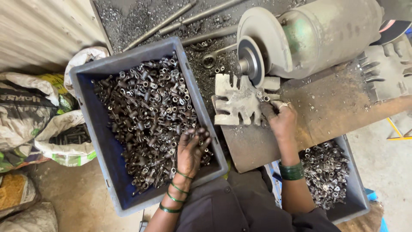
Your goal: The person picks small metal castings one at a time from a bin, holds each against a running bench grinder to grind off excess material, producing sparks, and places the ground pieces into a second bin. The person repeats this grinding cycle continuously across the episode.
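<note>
Small metal fittings [148, 114]: dark, ring-ended, heaped loose in grey plastic crate [96, 129] at left of scene. Left hand [192, 148] resting palm-down on heap at near right corner of crate, fingers [201, 136] curled loosely over several fittings; firm grasp or not, cannot tell. Green bangles at left wrist.

Right hand [281, 118] at notched metal fixture plate [240, 101] on desk [334, 107], fingers pinched on one small fitting [262, 98] pressed toward grinding wheel [251, 60]. Green bangles at right wrist also.

Wheel mounted on grey-green motor housing [330, 30], far right. Second grey crate [356, 189], near right, partly under desk edge, holding brighter fittings [326, 172]. Long steel rods [180, 17] and metal swarf on far surface behind left crate. Woven sacks [38, 124] at far left on floor, one open on dark parts.
</note>
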`<state>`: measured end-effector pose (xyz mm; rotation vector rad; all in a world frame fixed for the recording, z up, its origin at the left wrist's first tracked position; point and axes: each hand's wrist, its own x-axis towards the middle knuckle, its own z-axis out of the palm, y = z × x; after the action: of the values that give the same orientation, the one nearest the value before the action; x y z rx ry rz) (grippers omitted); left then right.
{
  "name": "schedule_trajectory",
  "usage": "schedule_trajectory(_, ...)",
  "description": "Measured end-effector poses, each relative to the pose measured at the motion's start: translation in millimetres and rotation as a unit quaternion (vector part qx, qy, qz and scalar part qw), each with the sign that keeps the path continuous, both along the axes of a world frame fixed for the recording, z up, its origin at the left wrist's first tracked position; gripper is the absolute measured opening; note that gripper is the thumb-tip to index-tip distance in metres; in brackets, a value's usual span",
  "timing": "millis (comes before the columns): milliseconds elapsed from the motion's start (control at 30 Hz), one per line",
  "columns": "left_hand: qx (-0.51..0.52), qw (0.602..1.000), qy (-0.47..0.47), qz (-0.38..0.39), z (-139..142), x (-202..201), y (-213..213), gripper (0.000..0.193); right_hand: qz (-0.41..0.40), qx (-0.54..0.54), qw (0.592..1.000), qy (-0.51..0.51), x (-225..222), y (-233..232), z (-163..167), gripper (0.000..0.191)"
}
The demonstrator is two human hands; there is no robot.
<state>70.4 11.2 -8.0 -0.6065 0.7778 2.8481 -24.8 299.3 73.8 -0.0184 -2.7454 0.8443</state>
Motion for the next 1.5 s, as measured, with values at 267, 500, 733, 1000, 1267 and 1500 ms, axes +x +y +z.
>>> schedule_trajectory(267, -0.036, 0.999, 0.020, -0.033, 12, 0, -5, 0.020, -0.011, 0.065, 0.994, 0.081, -22, 1, -22, 0.031)
schedule_trajectory(500, 0.007, 0.999, 0.023, -0.025, 17, 2, -5, 0.021, -0.005, 0.031, 0.999, 0.044, -27, 0, -21, 0.030)
schedule_trajectory(733, -0.054, 0.998, 0.016, -0.025, 7, 4, 0, 0.024, -0.013, 0.064, 0.994, 0.083, -23, -3, -18, 0.027)
schedule_trajectory(1000, -0.070, 0.998, 0.009, -0.005, 16, 1, 2, 0.023, -0.031, 0.029, 0.984, 0.174, -9, 11, -32, 0.023)
schedule_trajectory(1267, -0.022, 0.998, 0.059, 0.018, 8, -2, 2, 0.022, 0.078, 0.147, 0.943, 0.288, -6, 7, -30, 0.019)
schedule_trajectory(1500, -0.053, 0.998, 0.017, 0.013, -3, 1, 4, 0.024, 0.008, -0.033, 0.995, 0.093, -28, -7, -9, 0.020)
